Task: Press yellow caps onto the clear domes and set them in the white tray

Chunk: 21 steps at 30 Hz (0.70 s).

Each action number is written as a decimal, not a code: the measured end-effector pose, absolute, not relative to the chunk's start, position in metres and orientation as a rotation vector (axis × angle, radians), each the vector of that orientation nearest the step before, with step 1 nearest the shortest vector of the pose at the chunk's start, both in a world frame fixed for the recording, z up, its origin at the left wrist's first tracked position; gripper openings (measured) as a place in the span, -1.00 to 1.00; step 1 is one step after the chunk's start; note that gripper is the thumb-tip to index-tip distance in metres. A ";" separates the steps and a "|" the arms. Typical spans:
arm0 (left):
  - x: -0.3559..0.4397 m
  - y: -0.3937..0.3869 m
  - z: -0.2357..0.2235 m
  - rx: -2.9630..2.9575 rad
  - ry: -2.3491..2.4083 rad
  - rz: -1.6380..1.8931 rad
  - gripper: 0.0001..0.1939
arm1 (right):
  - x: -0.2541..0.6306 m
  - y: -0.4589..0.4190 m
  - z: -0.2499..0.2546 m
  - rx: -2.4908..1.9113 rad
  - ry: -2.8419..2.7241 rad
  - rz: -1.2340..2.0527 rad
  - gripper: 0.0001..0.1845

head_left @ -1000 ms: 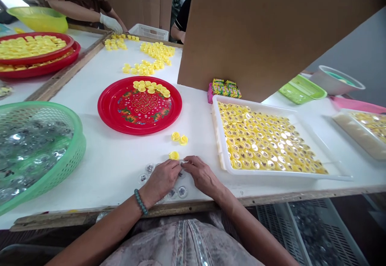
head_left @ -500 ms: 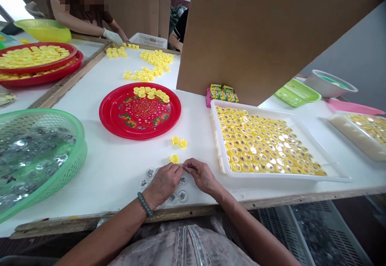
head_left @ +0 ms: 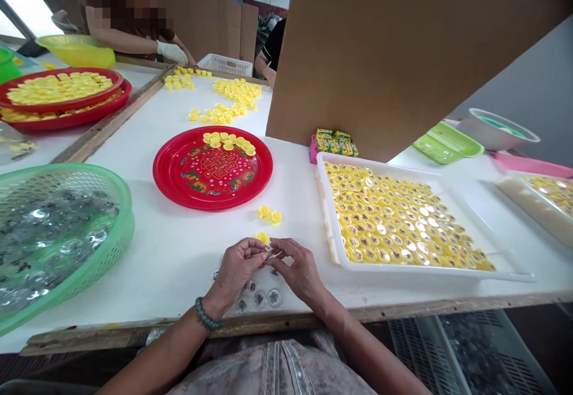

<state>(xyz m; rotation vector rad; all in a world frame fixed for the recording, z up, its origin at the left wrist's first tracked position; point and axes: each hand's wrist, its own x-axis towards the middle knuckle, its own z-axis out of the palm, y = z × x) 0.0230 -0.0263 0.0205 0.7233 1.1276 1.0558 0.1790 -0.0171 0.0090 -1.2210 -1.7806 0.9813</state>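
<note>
My left hand (head_left: pixel 237 272), with a bead bracelet (head_left: pixel 206 313) at its wrist, is closed in a pinch. Its fingertips meet those of my right hand (head_left: pixel 299 265), also pinching, over the table's near side. Something small and pale shows between the fingertips, too small to make out. Below the hands lie several clear round caps (head_left: pixel 274 297) with dark marks inside, partly hidden by my left hand. Just beyond the fingertips sits a yellow cup-shaped piece (head_left: pixel 262 237), and two more yellow pieces (head_left: pixel 270 214) lie a little farther off.
A red tray (head_left: pixel 215 198) holds several yellow pieces. To the right stands a white tray (head_left: pixel 333 252) of filled yellow pieces; to the left, a green basket (head_left: pixel 120 222) of clear caps. A cardboard panel (head_left: pixel 358 55) rises behind. Across the table, a person's gloved hand (head_left: pixel 172 52) is near yellow pieces.
My hands have opened out slightly at the wrists, and the small pale thing now shows between the fingertips. The whole view has shifted a little.
</note>
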 end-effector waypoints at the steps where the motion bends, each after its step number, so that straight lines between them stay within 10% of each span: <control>1: 0.023 -0.027 0.021 0.703 1.126 1.068 -0.76 | 0.177 -0.017 0.008 -1.246 -1.764 0.958 -0.64; 21: 0.003 -0.018 0.021 1.269 1.525 0.868 -0.78 | 0.181 0.002 0.018 -1.073 -2.228 0.520 -0.70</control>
